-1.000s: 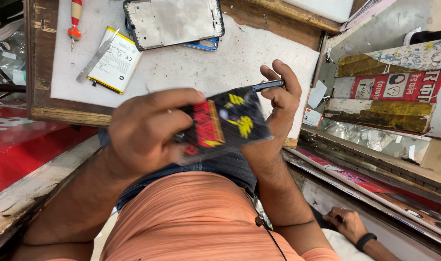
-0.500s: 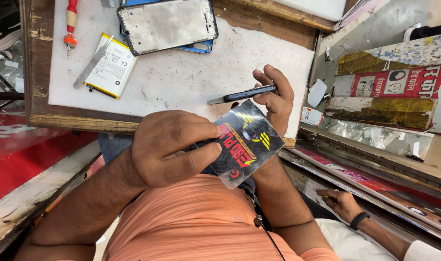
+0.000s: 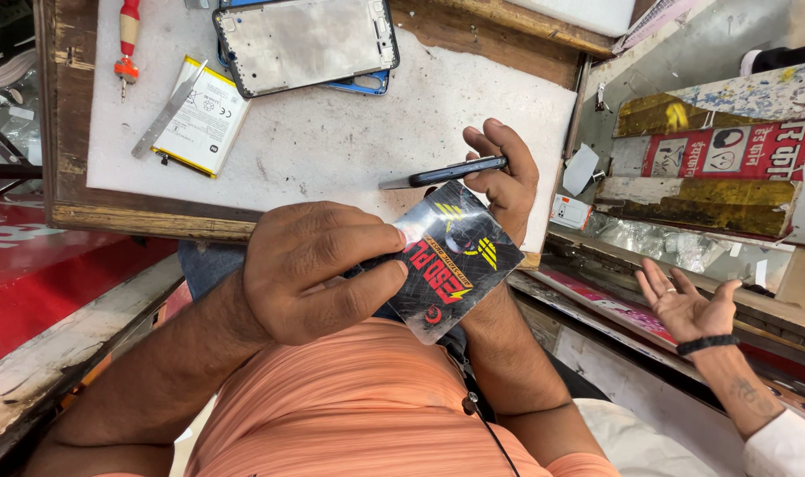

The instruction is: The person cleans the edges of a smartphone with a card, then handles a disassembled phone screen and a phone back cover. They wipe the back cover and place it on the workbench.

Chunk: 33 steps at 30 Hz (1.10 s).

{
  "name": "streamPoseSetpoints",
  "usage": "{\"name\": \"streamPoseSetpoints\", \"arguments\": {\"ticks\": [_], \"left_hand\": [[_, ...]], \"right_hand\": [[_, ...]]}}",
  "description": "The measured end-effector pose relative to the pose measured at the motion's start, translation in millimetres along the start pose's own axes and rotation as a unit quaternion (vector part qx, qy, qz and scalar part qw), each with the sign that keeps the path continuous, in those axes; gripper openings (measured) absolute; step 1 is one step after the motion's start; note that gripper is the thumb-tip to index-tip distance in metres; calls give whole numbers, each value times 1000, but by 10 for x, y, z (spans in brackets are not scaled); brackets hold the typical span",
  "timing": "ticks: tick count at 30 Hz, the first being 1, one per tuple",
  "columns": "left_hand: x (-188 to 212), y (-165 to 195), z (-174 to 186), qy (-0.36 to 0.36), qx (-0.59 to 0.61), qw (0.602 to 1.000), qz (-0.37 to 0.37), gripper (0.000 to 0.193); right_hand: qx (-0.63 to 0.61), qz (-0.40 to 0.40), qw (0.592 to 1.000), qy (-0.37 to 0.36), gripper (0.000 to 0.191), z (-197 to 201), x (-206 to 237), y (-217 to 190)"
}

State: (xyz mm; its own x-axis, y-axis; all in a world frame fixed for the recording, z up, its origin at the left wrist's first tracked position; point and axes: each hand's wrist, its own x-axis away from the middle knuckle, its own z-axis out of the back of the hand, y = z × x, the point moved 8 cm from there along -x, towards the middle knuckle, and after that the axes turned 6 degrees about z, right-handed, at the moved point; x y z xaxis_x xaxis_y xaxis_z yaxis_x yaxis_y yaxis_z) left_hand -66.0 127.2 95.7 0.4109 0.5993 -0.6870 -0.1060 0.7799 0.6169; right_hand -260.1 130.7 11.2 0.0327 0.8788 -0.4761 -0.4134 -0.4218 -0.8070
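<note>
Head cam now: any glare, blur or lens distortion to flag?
Head view: glare washes out the glossy black packet near the left hand; light is soft and even, shadows faint; the wide lens bows the wooden tray edge and bench lines toward the corners; centre is sharp, with no visible motion blur on the right hand.

The left hand (image 3: 318, 269) pinches a black packet (image 3: 455, 261); the right hand (image 3: 504, 177) holds a dark phone (image 3: 446, 172) above the surface's (image 3: 332, 150) near edge.

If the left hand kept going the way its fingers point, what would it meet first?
Its fingers already lie on the black glossy packet; past it, most likely the right hand pinching the thin dark tool, though depth is unclear.
</note>
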Motion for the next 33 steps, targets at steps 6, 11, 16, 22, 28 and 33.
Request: {"name": "streamPoseSetpoints", "arguments": {"ticks": [6,11,16,22,28,33], "left_hand": [[9,6,-8,4,-3,1000,1,26],[6,10,-16,20,-11,1000,12,26],[-61,20,-12,7,-28,999,27,27],[-195,1,-72,-12,-30,998,57,31],[-210,-52,-133,-35,-49,997,46,29],[-141,-68,-71,-27,-47,997,57,27]], "right_hand": [[-2,1,1000,10,37,8,17,29],[-9,-1,1000,29,34,11,43,92],[-7,-5,999,38,29,15,48,145],[37,15,999,1,33,-1,8,50],[30,1,999,-16,36,-14,-33,-84],[66,24,997,-24,43,-24,-117,-184]]}}
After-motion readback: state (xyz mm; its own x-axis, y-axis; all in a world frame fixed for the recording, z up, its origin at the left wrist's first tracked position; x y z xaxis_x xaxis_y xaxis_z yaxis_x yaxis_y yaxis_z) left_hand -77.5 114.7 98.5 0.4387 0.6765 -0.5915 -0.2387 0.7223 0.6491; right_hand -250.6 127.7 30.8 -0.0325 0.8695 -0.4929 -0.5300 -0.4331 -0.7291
